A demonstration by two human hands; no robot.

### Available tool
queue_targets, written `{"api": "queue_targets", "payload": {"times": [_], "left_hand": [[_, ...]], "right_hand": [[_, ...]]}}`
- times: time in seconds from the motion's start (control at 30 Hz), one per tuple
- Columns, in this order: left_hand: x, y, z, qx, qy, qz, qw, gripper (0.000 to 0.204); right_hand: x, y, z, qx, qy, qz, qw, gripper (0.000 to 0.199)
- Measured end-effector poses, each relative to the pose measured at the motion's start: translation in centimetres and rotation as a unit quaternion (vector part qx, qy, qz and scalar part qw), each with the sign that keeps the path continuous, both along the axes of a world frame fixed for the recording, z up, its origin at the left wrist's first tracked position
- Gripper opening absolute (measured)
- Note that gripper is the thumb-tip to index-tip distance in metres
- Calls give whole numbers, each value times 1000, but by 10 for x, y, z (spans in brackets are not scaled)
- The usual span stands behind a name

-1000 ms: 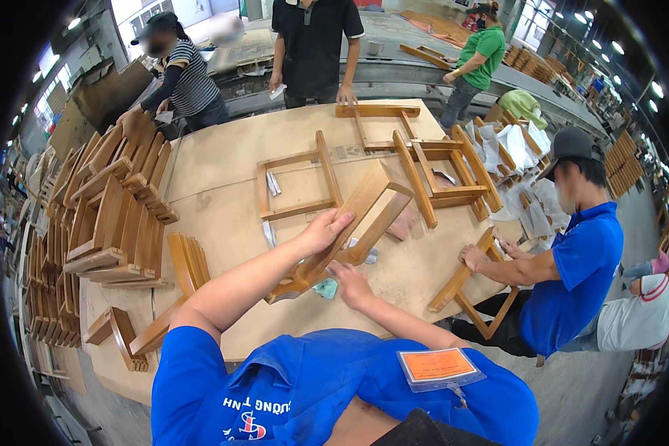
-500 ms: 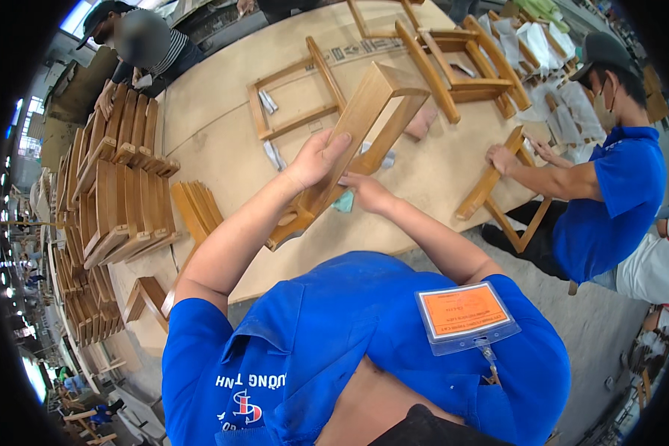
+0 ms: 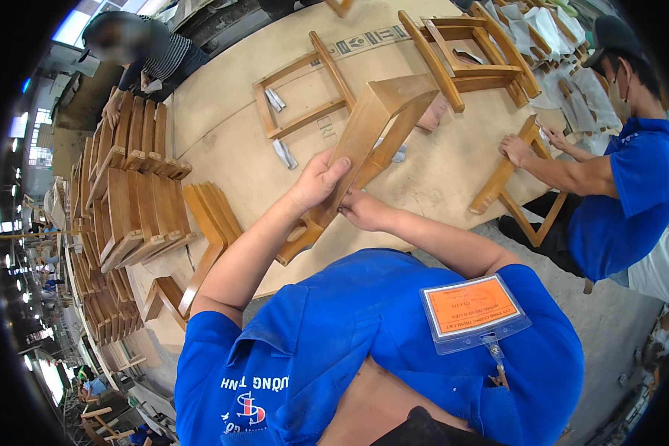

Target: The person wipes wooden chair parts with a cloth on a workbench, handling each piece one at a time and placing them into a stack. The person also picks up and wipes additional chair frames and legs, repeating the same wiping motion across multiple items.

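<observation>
A light-brown wooden frame part [image 3: 369, 132] rests tilted on the big cardboard-covered table [image 3: 230, 152], its lower end near the table's front edge. My left hand [image 3: 318, 182] grips its long side rail from above. Just to the right, my right hand [image 3: 362, 211] touches the same rail from underneath, fingers curled against the wood. My blue shirt with an orange badge [image 3: 470, 305] fills the lower part of the view.
Stacks of wooden parts [image 3: 130, 186] line the table's left side. An open frame [image 3: 305, 89] and chair-like frames [image 3: 468, 63] lie farther back. A person in blue [image 3: 617, 186] works on a frame [image 3: 509, 175] at right; another in stripes [image 3: 145, 56] stands far left.
The view has tipped down and closer to my chest. Both hands have stayed on the frame part, which now stands steeper, its top end lifted toward the table's middle.
</observation>
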State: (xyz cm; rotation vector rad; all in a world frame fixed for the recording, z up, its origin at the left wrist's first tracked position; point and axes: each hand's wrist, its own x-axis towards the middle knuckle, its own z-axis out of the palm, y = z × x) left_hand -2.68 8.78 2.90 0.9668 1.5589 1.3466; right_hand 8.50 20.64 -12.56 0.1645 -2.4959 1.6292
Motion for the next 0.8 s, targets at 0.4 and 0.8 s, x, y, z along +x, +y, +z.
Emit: {"api": "queue_targets", "payload": {"times": [0.4, 0.8], "left_hand": [[-3, -8, -1, -27, -3, -34, 999, 73], [-16, -12, -6, -9, -37, -39, 999, 65]], "right_hand": [[-22, -11, -18, -140, -14, 43, 989, 29], [-1, -30, -16, 8, 27, 7, 1000, 33]]}}
